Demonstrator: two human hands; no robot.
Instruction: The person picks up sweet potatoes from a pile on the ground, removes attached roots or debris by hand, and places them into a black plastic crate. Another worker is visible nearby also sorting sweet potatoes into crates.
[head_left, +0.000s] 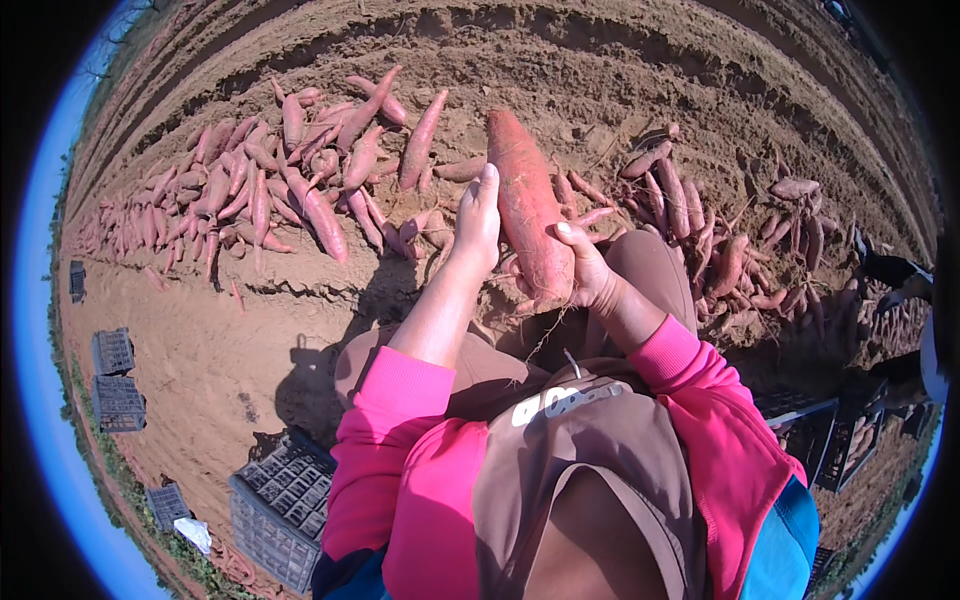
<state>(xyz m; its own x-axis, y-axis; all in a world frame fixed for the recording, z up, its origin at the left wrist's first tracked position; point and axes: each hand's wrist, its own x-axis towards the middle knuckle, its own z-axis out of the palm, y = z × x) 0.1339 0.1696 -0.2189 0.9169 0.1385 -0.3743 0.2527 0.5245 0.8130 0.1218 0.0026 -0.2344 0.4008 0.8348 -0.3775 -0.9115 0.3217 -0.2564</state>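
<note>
A large, red-skinned sweet potato (527, 206) with soil and thin roots on it is held up in both hands over my knees. My left hand (478, 217) grips its left side, thumb pointing up along the skin. On the lower right side, my right hand (585, 264) holds it with the thumb on the front. Behind it, a long heap of sweet potatoes (315, 214) lies on the soil to the left. Another heap of sweet potatoes (675, 195) lies to the right, with roots among them.
Plastic crates (285, 502) stand at the lower left, with more crates (112, 351) at the far left. A white bag (195, 534) lies beside one. Crates holding sweet potatoes (859, 442) stand at the right, near a partly visible person (934, 360). Ridged soil (600, 67) runs across the back.
</note>
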